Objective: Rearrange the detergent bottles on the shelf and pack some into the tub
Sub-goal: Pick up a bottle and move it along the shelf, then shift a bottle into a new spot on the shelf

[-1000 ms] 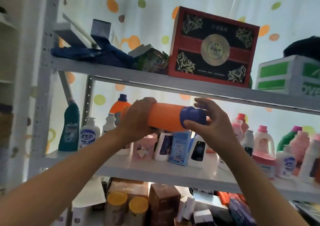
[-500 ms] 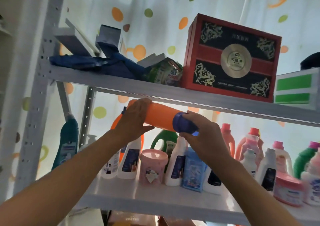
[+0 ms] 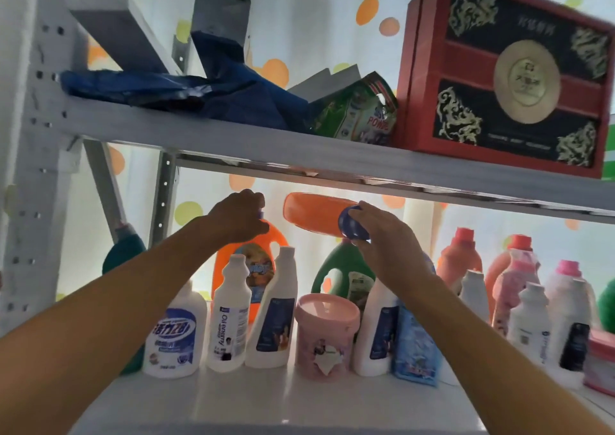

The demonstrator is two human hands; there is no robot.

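Note:
An orange bottle with a blue cap (image 3: 314, 213) lies on its side in the air just under the upper shelf board, above a green jug (image 3: 339, 268). My right hand (image 3: 382, 235) grips it at the blue cap. My left hand (image 3: 241, 216) is closed over the cap of a big orange detergent jug (image 3: 253, 265) standing at the back of the middle shelf (image 3: 299, 398). In front stand white bottles (image 3: 231, 314), a pink tub (image 3: 327, 328) and a blue pouch (image 3: 416, 348).
The upper shelf board (image 3: 299, 148) runs close above both hands; it carries a red and black box (image 3: 506, 75), a green pouch (image 3: 359, 111) and blue cloth (image 3: 186, 91). More pink, white and orange bottles (image 3: 519, 288) crowd the right. A white upright (image 3: 33, 155) stands left.
My left hand has let go of the lying orange bottle and moved left onto the standing orange jug's cap. My right hand alone now holds the bottle, further in over the shelf.

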